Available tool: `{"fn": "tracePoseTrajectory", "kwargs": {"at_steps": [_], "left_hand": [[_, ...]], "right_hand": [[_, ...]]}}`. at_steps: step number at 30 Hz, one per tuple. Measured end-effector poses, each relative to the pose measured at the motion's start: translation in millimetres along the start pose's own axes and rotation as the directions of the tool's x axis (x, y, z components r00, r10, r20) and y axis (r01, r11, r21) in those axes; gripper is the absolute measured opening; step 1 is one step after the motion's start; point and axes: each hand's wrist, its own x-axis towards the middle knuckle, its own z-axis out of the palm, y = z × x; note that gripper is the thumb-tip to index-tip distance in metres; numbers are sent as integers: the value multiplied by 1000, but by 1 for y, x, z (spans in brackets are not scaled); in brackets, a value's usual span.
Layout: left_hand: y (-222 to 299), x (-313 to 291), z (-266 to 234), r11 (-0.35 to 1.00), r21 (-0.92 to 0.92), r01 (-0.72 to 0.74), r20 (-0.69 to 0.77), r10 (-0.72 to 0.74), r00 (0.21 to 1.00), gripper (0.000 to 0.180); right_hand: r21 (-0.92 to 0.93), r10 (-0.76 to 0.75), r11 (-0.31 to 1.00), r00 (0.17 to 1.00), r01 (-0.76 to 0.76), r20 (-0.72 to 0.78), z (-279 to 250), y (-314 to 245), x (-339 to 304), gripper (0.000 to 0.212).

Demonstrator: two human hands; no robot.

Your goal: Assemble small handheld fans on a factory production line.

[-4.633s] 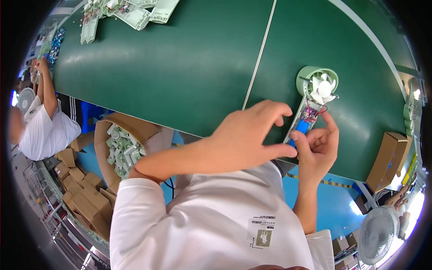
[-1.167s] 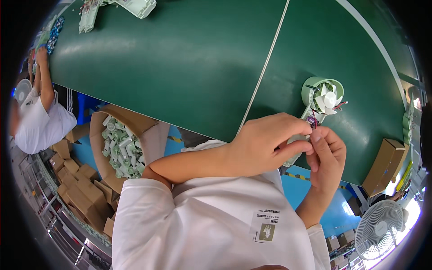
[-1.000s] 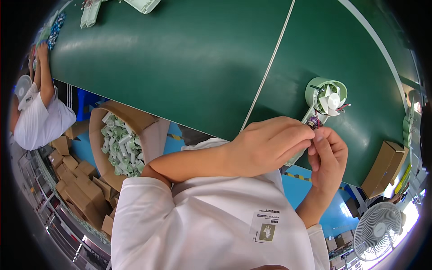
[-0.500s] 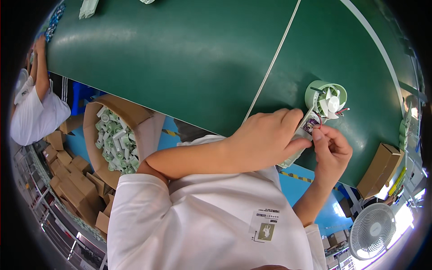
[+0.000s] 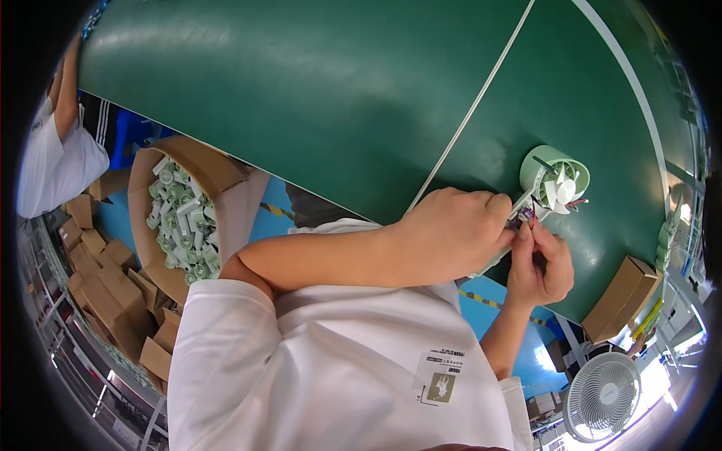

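Observation:
On the green tabletop, a pale green handheld fan [image 5: 533,167] lies with its round head away from me and its white blades [image 5: 561,191] showing. My left hand [image 5: 460,231] is closed over the fan's handle and hides most of it. A small purple circuit board [image 5: 520,216] shows in the open handle, next to the left fingertips. My right hand [image 5: 543,269] pinches at the board's edge, where a thin red wire [image 5: 535,219] runs up from the fingertips. Whether the fingers grip the wire or the board's edge is hard to make out.
A large carton [image 5: 229,184] of pale green fan parts [image 5: 180,218] stands on the floor at left, with brown boxes [image 5: 120,293] behind it. A cardboard box [image 5: 620,299] sits at the table's right end. Below it stands a white fan [image 5: 603,396]. Another person [image 5: 64,150] works at far left.
My right hand has moved in toward the left fingers, and the circuit board is more covered. The handheld fan sits slightly lower and further right in view. The whole view has shifted a little.

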Motion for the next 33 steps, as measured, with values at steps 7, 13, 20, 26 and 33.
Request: {"fn": "tracePoseTrajectory", "kwargs": {"at_steps": [7,13,20,26,33], "left_hand": [[2,3,-3,1000,-29,-1,57,2,998,24],[0,4,-3,981,-173,94,-2,-95,995,28],[61,-49,-94,856,-380,-350,-350,218,911,29],[74,-37,-66,479,-247,-842,-743,465,482,6],[13,1,-12,808,314,-498,-225,573,788,33]], "right_hand": [[-112,8,994,976,17,217,-18,-10,16,14],[-111,345,938,877,-327,333,-21,-17,34,10],[102,596,793,799,-601,79,-51,5,44,24],[330,592,713,783,-619,191,-21,10,60,37],[372,571,691,783,-620,246,-26,25,47,25]]}}
